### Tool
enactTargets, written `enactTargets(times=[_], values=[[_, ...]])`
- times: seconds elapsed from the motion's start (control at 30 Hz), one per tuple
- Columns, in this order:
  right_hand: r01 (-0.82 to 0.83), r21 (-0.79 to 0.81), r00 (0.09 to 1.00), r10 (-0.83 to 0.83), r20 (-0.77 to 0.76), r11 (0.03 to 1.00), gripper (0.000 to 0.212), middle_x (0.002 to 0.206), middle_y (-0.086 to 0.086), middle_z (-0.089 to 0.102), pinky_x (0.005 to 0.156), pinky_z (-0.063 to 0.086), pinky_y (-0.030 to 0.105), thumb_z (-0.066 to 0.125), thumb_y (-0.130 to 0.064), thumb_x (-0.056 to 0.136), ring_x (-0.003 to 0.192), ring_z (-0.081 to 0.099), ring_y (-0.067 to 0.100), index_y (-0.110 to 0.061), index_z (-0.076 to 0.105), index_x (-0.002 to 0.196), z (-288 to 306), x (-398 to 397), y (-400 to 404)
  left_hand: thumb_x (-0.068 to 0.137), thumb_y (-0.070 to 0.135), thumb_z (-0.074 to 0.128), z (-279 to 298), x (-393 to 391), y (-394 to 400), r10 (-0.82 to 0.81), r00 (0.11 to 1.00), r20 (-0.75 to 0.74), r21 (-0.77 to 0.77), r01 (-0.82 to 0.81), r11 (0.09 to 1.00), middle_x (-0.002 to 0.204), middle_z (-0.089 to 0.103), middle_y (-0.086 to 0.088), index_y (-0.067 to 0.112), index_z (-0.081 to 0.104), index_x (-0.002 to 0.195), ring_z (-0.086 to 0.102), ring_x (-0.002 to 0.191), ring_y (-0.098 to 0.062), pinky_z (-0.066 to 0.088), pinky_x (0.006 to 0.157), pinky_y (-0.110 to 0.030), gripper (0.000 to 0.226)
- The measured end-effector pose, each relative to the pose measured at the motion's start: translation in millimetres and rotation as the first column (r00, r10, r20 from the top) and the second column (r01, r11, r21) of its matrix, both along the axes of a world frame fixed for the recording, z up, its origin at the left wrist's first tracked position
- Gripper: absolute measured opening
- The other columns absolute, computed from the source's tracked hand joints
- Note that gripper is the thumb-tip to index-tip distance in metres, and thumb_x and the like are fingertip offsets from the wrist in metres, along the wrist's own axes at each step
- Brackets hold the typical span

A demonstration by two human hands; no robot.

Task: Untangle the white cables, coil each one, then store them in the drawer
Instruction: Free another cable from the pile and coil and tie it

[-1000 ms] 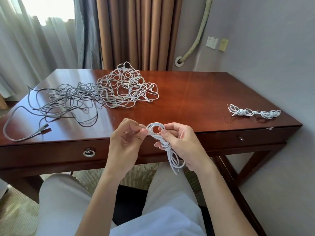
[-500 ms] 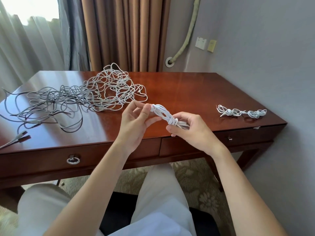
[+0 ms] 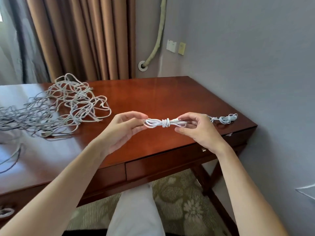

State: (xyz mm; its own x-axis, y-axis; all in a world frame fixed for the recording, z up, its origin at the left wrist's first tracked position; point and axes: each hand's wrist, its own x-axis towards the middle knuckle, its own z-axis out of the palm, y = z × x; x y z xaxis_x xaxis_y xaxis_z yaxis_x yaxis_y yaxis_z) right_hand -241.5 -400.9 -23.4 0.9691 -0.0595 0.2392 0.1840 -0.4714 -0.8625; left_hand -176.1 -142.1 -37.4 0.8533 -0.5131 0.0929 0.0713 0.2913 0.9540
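Note:
A coiled white cable (image 3: 163,123), wrapped tight round its middle, is held level above the wooden desk (image 3: 153,99). My left hand (image 3: 122,130) pinches its left loops and my right hand (image 3: 196,128) pinches its right end. A big tangle of white and grey cables (image 3: 56,106) lies on the desk's left side. Coiled white cables (image 3: 225,119) lie near the desk's right edge, partly behind my right hand. The closed drawer front (image 3: 163,166) runs below the desk's front edge.
A grey wall stands close on the right. Brown curtains hang behind the desk. My legs in white trousers (image 3: 136,212) are under the desk front, over patterned carpet. A ring pull (image 3: 6,212) shows on the left drawer.
Both hands have risen from my lap to above the desk and turned the coiled cable from hanging down to level. The view has swung to the right.

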Motion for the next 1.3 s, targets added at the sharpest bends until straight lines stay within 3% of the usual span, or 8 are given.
enactTargets(times=[0.13, 0.3, 0.5, 0.7, 0.87, 1.07, 1.17, 1.3], values=[[0.099, -0.017, 0.995, -0.099, -0.016, 0.995, 0.029, 0.098, 0.0, 0.079, 0.083, 0.058, 0.024, 0.089, -0.004, 0.075, 0.091, 0.076, 0.01, -0.014, 0.075, 0.099, 3.8, 29.6, -50.3, 0.081, 0.015, 0.075, -0.2, 33.2, -53.2, 0.035, 0.996, 0.086, 0.098, -0.043, 0.994, 0.103, 0.071, -0.014, 0.004, 0.073, 0.101, 0.068, 0.097, -0.025, 0.056, 0.094, -0.033, 0.023], [0.209, -0.124, 0.977, -0.211, -0.006, 0.97, 0.031, 0.091, -0.007, 0.075, 0.079, 0.061, 0.033, 0.09, -0.008, 0.072, 0.085, 0.073, 0.012, -0.025, 0.073, 0.091, 2.0, 70.0, -112.0, 0.073, 0.02, 0.081, 0.4, 78.2, -123.0, 0.074, 0.972, 0.223, 0.205, -0.121, 0.971, 0.099, 0.074, -0.015, 0.01, 0.072, 0.088, 0.069, 0.087, -0.02, 0.054, 0.084, -0.03, 0.02], [0.343, -0.247, 0.935, -0.355, -0.006, 0.906, 0.031, 0.092, -0.005, 0.077, 0.087, 0.06, 0.039, 0.089, -0.007, 0.071, 0.087, 0.074, 0.015, -0.025, 0.071, 0.088, 0.3, 109.8, -190.8, 0.081, 0.022, 0.083, -3.9, 126.5, -219.0, 0.025, 0.929, 0.368, 0.407, -0.185, 0.895, 0.092, 0.075, -0.006, 0.013, 0.07, 0.098, 0.071, 0.083, -0.018, 0.056, 0.064, -0.022, 0.023], [0.467, -0.361, 0.856, -0.515, -0.044, 0.807, 0.023, 0.096, 0.006, 0.076, 0.076, 0.046, 0.021, 0.086, -0.005, 0.072, 0.095, 0.071, 0.021, -0.014, 0.076, 0.091, -9.2, 147.4, -255.8, 0.078, 0.023, 0.087, -21.4, 164.3, -304.3, -0.127, 0.901, 0.415, 0.588, -0.159, 0.793, 0.088, 0.074, -0.006, 0.013, 0.07, 0.089, 0.068, 0.082, -0.02, 0.058, 0.076, -0.035, 0.022], [0.446, -0.461, 0.79, -0.579, -0.199, 0.767, 0.032, 0.106, 0.008, 0.074, 0.087, 0.051, 0.03, 0.089, -0.014, 0.073, 0.103, 0.067, 0.023, -0.011, 0.077, 0.101, -31.3, 165.3, -283.1, 0.082, 0.013, 0.082, -34.1, 180.3, -339.1, -0.241, 0.897, 0.372, 0.694, -0.096, 0.713, 0.089, 0.074, -0.009, 0.016, 0.068, 0.086, 0.072, 0.088, -0.025, 0.059, 0.088, -0.043, 0.014], [0.49, -0.47, 0.722, -0.644, -0.254, 0.734, 0.045, 0.121, 0.008, 0.066, 0.085, 0.045, 0.027, 0.08, -0.027, 0.083, 0.112, 0.062, 0.026, -0.018, 0.061, 0.123, -25.8, 157.2, -281.5, 0.091, 0.025, 0.074, -25.5, 179.7, -338.6, -0.395, 0.787, 0.474, 0.787, -0.177, 0.591, 0.107, 0.07, -0.006, 0.013, 0.07, 0.105, 0.066, 0.1, -0.021, 0.055, 0.089, -0.032, 0.019], [0.442, -0.559, 0.595, -0.696, -0.402, 0.701, 0.05, 0.111, 0.005, 0.06, 0.092, 0.056, 0.038, 0.077, -0.052, 0.084, 0.107, 0.065, 0.027, -0.016, 0.056, 0.114, -14.7, 137.8, -269.3, 0.093, 0.035, 0.069, -19.0, 170.6, -330.7, -0.41, 0.715, 0.566, 0.762, -0.265, 0.591, 0.114, 0.065, -0.005, 0.016, 0.068, 0.111, 0.06, 0.107, -0.022, 0.051, 0.091, -0.036, 0.026], [0.483, -0.498, 0.528, -0.693, -0.491, 0.72, 0.041, 0.097, 0.007, 0.069, 0.082, 0.064, 0.039, 0.08, -0.04, 0.086, 0.083, 0.075, 0.022, -0.006, 0.064, 0.102, -20.8, 125.7, -263.1, 0.077, 0.061, 0.075, -18.8, 135.3, -333.9, -0.564, 0.571, 0.596, 0.787, -0.276, 0.552, 0.104, 0.067, 0.009, 0.028, 0.069, 0.111, 0.058, 0.1, -0.015, 0.042, 0.089, -0.038, 0.048]])
